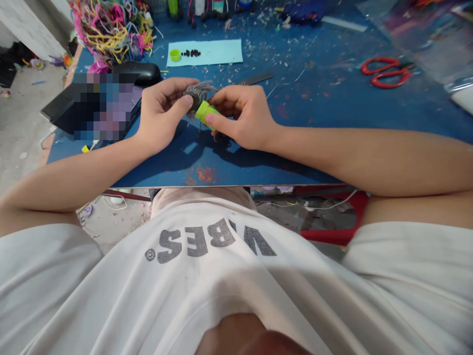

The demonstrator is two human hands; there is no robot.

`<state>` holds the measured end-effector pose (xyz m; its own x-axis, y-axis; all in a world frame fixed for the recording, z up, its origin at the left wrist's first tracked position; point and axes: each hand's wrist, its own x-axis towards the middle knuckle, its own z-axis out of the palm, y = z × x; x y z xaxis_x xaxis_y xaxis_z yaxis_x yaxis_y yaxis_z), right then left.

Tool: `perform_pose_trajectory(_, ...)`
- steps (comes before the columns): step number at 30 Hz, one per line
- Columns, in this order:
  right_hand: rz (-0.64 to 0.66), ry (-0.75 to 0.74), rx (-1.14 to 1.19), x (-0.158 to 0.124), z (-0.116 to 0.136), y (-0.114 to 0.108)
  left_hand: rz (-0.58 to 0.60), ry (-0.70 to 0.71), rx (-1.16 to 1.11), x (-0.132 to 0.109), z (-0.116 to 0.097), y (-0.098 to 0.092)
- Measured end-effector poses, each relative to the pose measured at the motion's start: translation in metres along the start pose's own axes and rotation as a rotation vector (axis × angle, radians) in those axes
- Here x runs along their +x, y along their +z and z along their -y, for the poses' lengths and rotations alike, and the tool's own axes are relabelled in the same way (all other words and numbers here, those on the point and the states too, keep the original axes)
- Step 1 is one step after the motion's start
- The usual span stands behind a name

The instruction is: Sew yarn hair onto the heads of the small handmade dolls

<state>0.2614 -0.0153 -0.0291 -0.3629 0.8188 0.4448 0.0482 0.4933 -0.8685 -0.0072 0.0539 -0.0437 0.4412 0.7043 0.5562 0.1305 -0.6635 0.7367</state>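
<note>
My left hand (164,111) is closed, thumb and fingers pinching a dark round piece with grey yarn strands (194,96), like a small doll's head with hair. Between the thumb and fingers of my right hand (247,116) is a bright green cylinder (207,113), tilted, its upper end against the dark piece. Whether the two are joined I cannot tell. Dark bits hang below the cylinder, partly hidden by my right hand. Beyond my hands, a light blue strip (221,52) carries a small green ring-shaped piece (175,54) and several black beads (192,53).
Red-handled scissors (386,72) lie at the right, and a metal blade (256,79) lies just behind my right hand. Tangled colourful yarn (114,29), a black case (138,73) and a blurred-out device (103,106) are at the left. A blue glue gun (303,12) lies at the back.
</note>
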Motion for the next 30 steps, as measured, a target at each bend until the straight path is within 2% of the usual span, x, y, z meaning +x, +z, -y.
perform_pose_trajectory(3, -0.016, 0.006, 0.020, 0.001, -0.001, 0.000, 0.063, -0.015, -0.003, 0.001, 0.006, -0.005)
perform_pose_trajectory(6, -0.015, 0.024, 0.052, 0.002, -0.002, -0.001, 0.077, -0.023, -0.040, 0.002, 0.008, -0.005)
perform_pose_trajectory(10, -0.011, 0.026, 0.061, 0.002, 0.001, 0.000, 0.046, -0.004, -0.087, 0.002, 0.006, -0.001)
perform_pose_trajectory(17, -0.032, 0.047, 0.076, 0.001, 0.005, 0.000, 0.027, 0.015, -0.023, 0.002, 0.002, -0.001)
perform_pose_trajectory(25, -0.054, 0.058, 0.092, 0.001, 0.006, 0.003, -0.019, -0.019, 0.044, -0.003, -0.014, 0.005)
perform_pose_trajectory(30, -0.052, 0.073, 0.102, 0.001, 0.007, 0.003, 0.006, -0.042, 0.055, -0.004, -0.009, 0.003)
